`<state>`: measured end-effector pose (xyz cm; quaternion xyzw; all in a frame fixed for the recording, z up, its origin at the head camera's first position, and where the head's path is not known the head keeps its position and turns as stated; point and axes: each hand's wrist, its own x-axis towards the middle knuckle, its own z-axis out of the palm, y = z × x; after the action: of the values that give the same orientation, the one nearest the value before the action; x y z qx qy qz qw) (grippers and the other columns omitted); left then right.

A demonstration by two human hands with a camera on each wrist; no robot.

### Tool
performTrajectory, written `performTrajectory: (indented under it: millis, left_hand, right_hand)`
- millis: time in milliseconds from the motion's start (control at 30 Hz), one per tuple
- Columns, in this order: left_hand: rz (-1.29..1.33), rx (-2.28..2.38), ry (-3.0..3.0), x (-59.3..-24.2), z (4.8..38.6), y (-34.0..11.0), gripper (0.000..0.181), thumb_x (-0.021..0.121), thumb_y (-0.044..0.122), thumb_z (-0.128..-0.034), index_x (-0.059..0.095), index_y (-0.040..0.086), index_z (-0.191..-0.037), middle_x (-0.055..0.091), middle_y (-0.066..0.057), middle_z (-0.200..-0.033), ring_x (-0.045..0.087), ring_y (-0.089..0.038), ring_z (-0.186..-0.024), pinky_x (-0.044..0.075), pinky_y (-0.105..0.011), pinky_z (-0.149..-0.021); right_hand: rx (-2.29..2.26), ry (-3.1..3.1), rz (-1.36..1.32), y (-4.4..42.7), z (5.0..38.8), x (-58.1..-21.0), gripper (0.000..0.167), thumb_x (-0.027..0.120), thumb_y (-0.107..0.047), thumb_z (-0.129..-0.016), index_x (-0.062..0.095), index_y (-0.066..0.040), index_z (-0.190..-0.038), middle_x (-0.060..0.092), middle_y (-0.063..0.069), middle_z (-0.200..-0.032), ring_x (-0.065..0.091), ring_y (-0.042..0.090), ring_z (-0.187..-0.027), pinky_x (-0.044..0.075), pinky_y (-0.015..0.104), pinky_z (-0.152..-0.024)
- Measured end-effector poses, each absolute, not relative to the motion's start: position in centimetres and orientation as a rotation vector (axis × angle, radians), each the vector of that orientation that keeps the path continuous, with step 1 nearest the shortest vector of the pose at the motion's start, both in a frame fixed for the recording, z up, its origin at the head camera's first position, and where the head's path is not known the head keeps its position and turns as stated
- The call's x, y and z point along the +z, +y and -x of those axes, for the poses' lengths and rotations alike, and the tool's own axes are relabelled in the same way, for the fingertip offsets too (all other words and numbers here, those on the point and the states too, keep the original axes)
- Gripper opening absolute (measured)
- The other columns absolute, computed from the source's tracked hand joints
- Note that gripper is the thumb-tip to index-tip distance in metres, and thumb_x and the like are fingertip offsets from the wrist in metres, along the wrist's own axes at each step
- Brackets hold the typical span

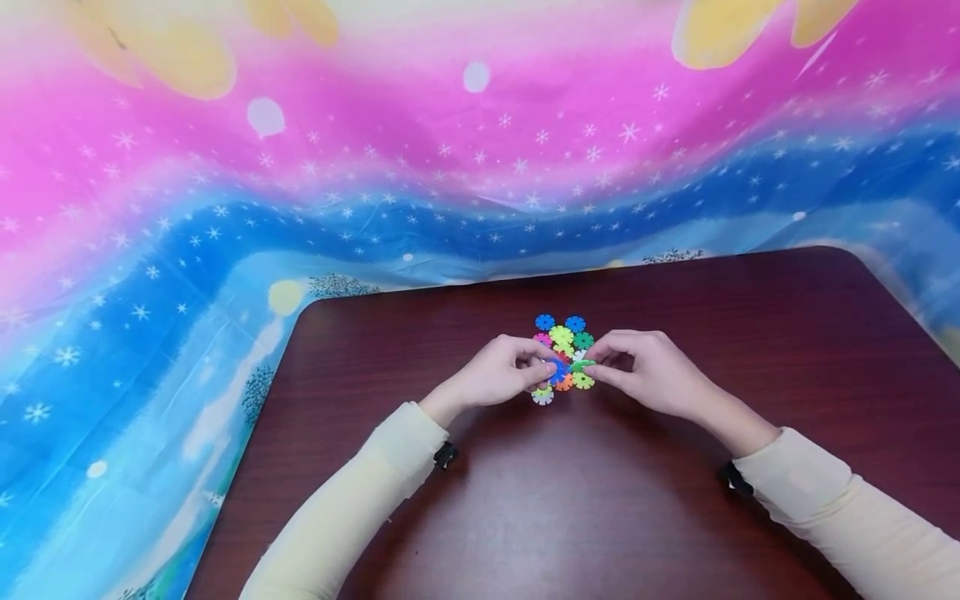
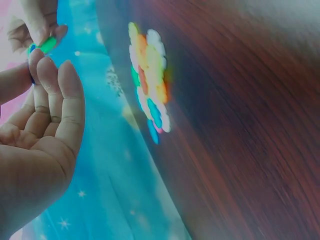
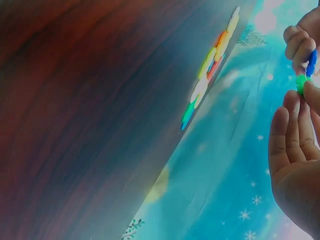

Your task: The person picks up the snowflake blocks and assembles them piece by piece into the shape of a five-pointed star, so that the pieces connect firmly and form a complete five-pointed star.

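In the head view, my left hand [image 1: 498, 372] pinches a blue disc [image 1: 558, 372] between thumb and fingers, and my right hand [image 1: 656, 375] pinches a green disc [image 1: 581, 365]; the 2 pieces meet, or nearly so, above a cluster of coloured discs [image 1: 561, 335], and I can't tell whether their notches interlock. To join them well, I'd hold each by its outer rim, keep my fingertips off the facing edges, set 1 disc crosswise to the other and press straight, since a slanted push could make the pair skid apart. The table [image 1: 487, 500] below is dark red-brown, wood-grained and glossy, with a pale sheen in front of me and rounded far corners; beyond it hangs a cloth [image 1: 525, 200] of pink and blue, scattered with white snowflakes. The left wrist view shows my left thumb and index finger pressed on the blue disc, of which only a sliver shows, while my other fingers extend loosely out of the way; the cluster lies blurred on the table. In the right wrist view, the green disc sits at my right fingertips, just beside the blue; I judge a light pinch enough here. The table's edge slants past, with the cloth's bluer part alongside.
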<state>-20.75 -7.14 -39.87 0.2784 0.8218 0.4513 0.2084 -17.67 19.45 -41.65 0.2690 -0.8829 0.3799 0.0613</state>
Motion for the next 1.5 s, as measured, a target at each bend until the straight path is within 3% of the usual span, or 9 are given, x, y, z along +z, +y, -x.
performTrajectory:
  millis: [233, 400, 767, 900, 1067, 1233, 1500]
  left_hand:
    - [-0.787, 1.297, 2.282, -39.5, 20.3, -6.6, 0.023, 0.069, 0.015, -0.1007, 0.076, 0.005, -0.121, 0.072, -0.006, -0.083, 0.066, -0.040, -0.080, 0.051, -0.026, -0.061]
    - [-0.795, 1.290, 2.287, -39.6, 20.1, -6.5, 0.021, 0.070, 0.014, -0.1006, 0.077, 0.005, -0.118, 0.073, 0.000, -0.082, 0.067, -0.033, -0.077, 0.052, -0.026, -0.062]
    - [-0.717, 1.303, 2.249, -40.0, 19.8, -6.2, 0.016, 0.069, 0.013, -0.1013, 0.076, 0.004, -0.113, 0.073, -0.001, -0.082, 0.073, -0.035, -0.087, 0.061, -0.047, -0.076]
    - [-0.718, 1.298, 2.264, -40.2, 19.8, -6.2, 0.016, 0.069, 0.012, -0.1008, 0.076, 0.004, -0.113, 0.073, -0.001, -0.081, 0.073, -0.034, -0.084, 0.061, -0.043, -0.075]
    - [-0.748, 1.249, 2.345, -40.4, 19.5, -6.2, 0.019, 0.070, 0.013, -0.1005, 0.076, 0.005, -0.117, 0.071, 0.001, -0.078, 0.070, -0.029, -0.075, 0.056, -0.031, -0.065]
    - [-0.745, 1.221, 2.416, -40.3, 19.2, -6.2, 0.018, 0.071, 0.016, -0.0998, 0.077, 0.009, -0.116, 0.068, 0.003, -0.078, 0.062, -0.017, -0.065, 0.053, -0.030, -0.060]
    - [-0.743, 1.273, 2.418, -40.3, 19.0, -6.2, 0.019, 0.072, 0.015, -0.0986, 0.078, 0.008, -0.115, 0.068, 0.003, -0.079, 0.059, -0.017, -0.066, 0.052, -0.028, -0.057]
  right_hand:
    - [1.168, -2.599, -0.868, 19.2, 17.4, -41.7, 0.024, 0.086, -0.007, -0.085, 0.079, -0.023, -0.101, 0.072, -0.015, -0.093, 0.066, 0.003, -0.081, 0.060, 0.036, -0.070]
    - [1.164, -2.565, -0.920, 19.2, 17.4, -41.8, 0.025, 0.087, -0.007, -0.084, 0.080, -0.023, -0.102, 0.071, -0.015, -0.093, 0.064, 0.004, -0.079, 0.057, 0.027, -0.067]
    - [1.010, -2.477, -1.076, 18.6, 17.2, -41.3, 0.032, 0.091, -0.001, -0.076, 0.083, -0.020, -0.102, 0.070, -0.012, -0.092, 0.060, 0.001, -0.075, 0.055, 0.021, -0.064]
    - [0.928, -2.463, -1.114, 18.4, 17.1, -41.1, 0.030, 0.091, -0.004, -0.077, 0.083, -0.018, -0.101, 0.071, -0.011, -0.093, 0.061, 0.000, -0.076, 0.057, 0.023, -0.066]
    - [0.809, -2.444, -1.152, 18.1, 17.0, -40.9, 0.028, 0.093, -0.008, -0.076, 0.083, -0.017, -0.101, 0.070, -0.009, -0.094, 0.061, 0.001, -0.076, 0.058, 0.025, -0.067]
    - [0.730, -2.439, -1.159, 18.0, 16.9, -40.7, 0.031, 0.095, -0.009, -0.073, 0.083, -0.015, -0.101, 0.069, -0.006, -0.092, 0.060, 0.002, -0.072, 0.057, 0.025, -0.064]
    - [0.832, -2.419, -1.155, 18.2, 17.1, -41.0, 0.029, 0.094, -0.007, -0.074, 0.084, -0.017, -0.100, 0.071, -0.009, -0.092, 0.061, 0.001, -0.074, 0.057, 0.024, -0.066]
